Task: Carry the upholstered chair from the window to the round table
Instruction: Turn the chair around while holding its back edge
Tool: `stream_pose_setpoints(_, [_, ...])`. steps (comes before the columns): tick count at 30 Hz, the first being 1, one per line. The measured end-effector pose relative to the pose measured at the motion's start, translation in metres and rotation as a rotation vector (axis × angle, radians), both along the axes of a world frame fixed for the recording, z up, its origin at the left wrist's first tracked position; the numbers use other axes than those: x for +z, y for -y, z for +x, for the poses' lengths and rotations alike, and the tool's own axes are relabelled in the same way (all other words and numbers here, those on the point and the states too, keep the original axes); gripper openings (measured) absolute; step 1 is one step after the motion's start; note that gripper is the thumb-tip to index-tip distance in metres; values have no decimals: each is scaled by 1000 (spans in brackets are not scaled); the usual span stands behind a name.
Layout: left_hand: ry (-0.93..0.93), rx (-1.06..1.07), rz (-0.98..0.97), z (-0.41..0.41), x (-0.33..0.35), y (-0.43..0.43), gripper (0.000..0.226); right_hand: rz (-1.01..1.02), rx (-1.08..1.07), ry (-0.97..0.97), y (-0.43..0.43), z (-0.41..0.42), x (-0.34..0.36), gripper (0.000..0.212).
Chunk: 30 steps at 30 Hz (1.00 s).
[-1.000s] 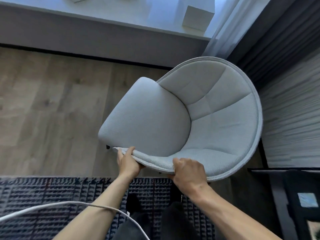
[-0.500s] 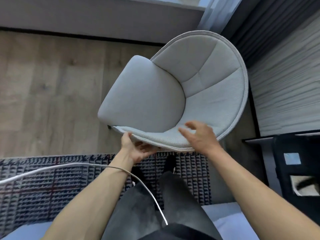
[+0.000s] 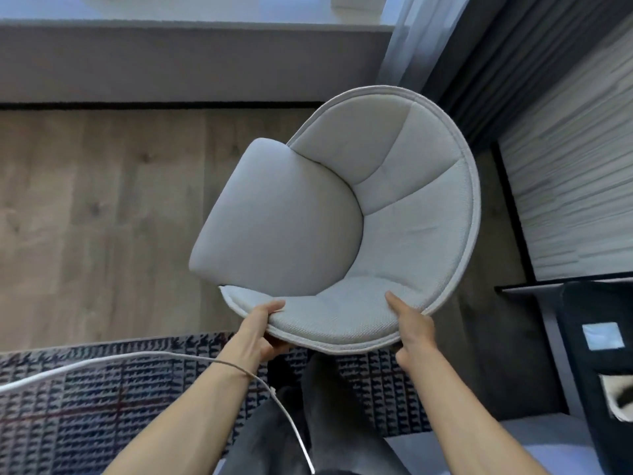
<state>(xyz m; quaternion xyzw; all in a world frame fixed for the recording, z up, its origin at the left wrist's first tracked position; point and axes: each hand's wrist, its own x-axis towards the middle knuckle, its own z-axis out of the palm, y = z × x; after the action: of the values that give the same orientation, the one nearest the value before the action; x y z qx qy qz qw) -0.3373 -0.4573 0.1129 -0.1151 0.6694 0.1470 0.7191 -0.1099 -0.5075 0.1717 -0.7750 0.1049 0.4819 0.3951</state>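
The pale grey upholstered chair fills the middle of the view, seen from above, its curved back rim toward me and its seat cushion pointing up-left toward the window. My left hand grips the near rim at its left end, thumb on top and fingers underneath. My right hand clasps the same rim further right, thumb pressed onto the padding. The chair's legs are hidden under the shell. The round table is not in view.
A grey window ledge runs across the top, with a sheer curtain at its right end. A ribbed wall and dark furniture stand on the right. Wooden floor lies left; a patterned rug and white cable lie below.
My right hand let go of the rim, hovered open above it, then took hold again further right. The left hand kept its grip. The view tilted down, then back up.
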Motion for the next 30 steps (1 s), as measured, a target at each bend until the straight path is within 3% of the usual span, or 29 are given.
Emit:
stream_pose_setpoints(3, [-29, -14, 11, 5, -1, -3, 24, -52, 8, 14, -3, 3, -2, 16])
stream_pose_setpoints(9, [-52, 42, 82, 15, 3, -22, 25, -11, 0, 56, -25, 18, 7, 16])
stream_pose_setpoints(13, [-86, 65, 129, 18, 13, -53, 47, 38, 27, 68, -55, 25, 21, 11])
stream_pose_setpoints(15, [-77, 69, 141, 17, 17, -69, 40, 61, 31, 68, -68, 24, 26, 10])
stream_pose_setpoints(19, [-75, 64, 167, 12, 28, -95, 4, 104, 39, 43, -92, 15, 31, 9])
stream_pose_setpoints(30, [25, 188, 149, -42, 29, -113, 4, 178, 137, 106, -135, -35, 40, 11])
